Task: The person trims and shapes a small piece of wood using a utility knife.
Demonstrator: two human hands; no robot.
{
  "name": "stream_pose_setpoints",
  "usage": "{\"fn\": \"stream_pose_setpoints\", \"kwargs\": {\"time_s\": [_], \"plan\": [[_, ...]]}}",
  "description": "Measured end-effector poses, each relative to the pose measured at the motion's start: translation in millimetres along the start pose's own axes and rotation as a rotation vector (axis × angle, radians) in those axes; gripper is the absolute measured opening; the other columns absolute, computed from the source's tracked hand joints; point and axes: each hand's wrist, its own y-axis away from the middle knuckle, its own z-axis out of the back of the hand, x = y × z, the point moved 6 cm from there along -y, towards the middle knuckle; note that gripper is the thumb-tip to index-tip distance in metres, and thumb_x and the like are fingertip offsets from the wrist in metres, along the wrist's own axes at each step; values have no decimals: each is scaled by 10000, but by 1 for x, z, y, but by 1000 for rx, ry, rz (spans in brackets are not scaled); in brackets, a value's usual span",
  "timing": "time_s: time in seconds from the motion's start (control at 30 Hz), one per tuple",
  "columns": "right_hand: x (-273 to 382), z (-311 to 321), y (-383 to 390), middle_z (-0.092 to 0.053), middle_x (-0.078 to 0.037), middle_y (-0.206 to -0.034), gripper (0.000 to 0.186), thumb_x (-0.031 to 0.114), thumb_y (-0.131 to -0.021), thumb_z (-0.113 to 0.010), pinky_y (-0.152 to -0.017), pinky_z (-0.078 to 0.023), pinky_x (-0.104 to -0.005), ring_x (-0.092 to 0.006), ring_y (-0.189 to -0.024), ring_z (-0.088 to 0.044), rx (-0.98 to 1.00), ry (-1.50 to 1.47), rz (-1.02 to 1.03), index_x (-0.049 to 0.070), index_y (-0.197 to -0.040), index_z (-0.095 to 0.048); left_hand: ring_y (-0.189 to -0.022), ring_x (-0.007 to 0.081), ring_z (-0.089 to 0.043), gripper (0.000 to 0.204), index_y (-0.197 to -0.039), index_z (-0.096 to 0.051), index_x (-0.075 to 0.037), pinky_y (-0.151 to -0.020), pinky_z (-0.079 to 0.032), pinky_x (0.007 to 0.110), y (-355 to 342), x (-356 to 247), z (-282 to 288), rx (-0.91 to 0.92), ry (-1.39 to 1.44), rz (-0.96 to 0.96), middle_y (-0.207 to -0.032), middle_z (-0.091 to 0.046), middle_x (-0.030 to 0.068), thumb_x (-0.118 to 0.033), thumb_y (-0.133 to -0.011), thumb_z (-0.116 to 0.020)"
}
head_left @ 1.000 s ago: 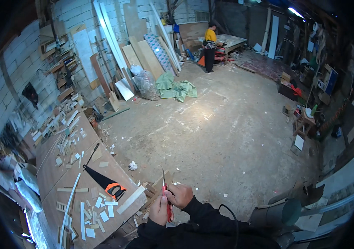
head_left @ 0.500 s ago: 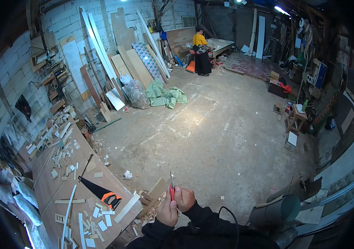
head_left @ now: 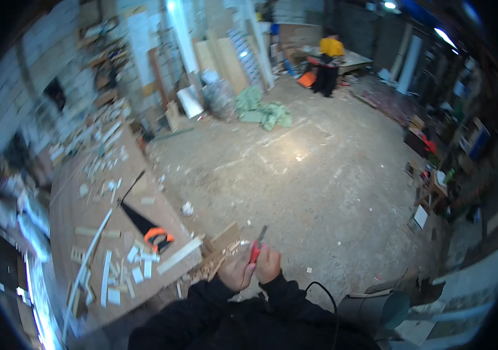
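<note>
In front of my body, over the floor, I hold a small red-handled knife (head_left: 255,253) with its thin grey blade pointing up and away. My left hand (head_left: 235,274) is closed round the lower part of the red handle. Pressed close beside it, my right hand (head_left: 269,266) has its fingers curled against the handle's right side. Motion blur hides the exact finger placement. Left of my hands, a handsaw (head_left: 142,224) with an orange and black handle lies on the wooden worktable (head_left: 100,221).
Wood offcuts (head_left: 138,273) and long thin strips lie on the worktable. A grey-green bucket (head_left: 398,309) stands at the lower right, near a black cable (head_left: 332,298). Far off, a person in a yellow top (head_left: 331,49) stands at another table. A green sheet (head_left: 263,108) lies on the floor.
The view has swung, so the room sits tilted and shifted in the picture. The knife's blade now leans to the right, where it stood nearly upright. Both hands still grip it.
</note>
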Motion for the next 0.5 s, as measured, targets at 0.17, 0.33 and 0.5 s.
{"fn": "stream_pose_setpoints", "kwargs": {"time_s": [0.17,0.33,0.5], "plan": [[-33,8,2,-616,-125,-690,375,210,-1014,-399,-586,-444,-346,-181,-646,-571,-50,-153,-97,-28,-796,-589,-707,305,-646,557,-1406,-462,32,-593,-525,360,-12,2,2,185,-41,-56,-1000,-646,156,-205,-926,-617],[-15,-5,6,-575,-49,-721,405,251,-1048,-373,-604,-438,-306,-130,-653,-529,-86,-268,-250,4,-820,-599,-590,284,-589,586,-1470,-375,20,-519,-482,361,3,16,-3,166,13,-123,-862,-551,125,-206,-961,-558],[-49,-19,9,-559,-27,-732,393,285,-1056,-398,-589,-398,-252,-79,-652,-497,224,-228,-328,23,-853,-610,-575,274,-574,536,-1466,-371,18,-533,-480,364,35,36,-7,-32,143,39,-844,-553,126,-204,-996,-503]]}}
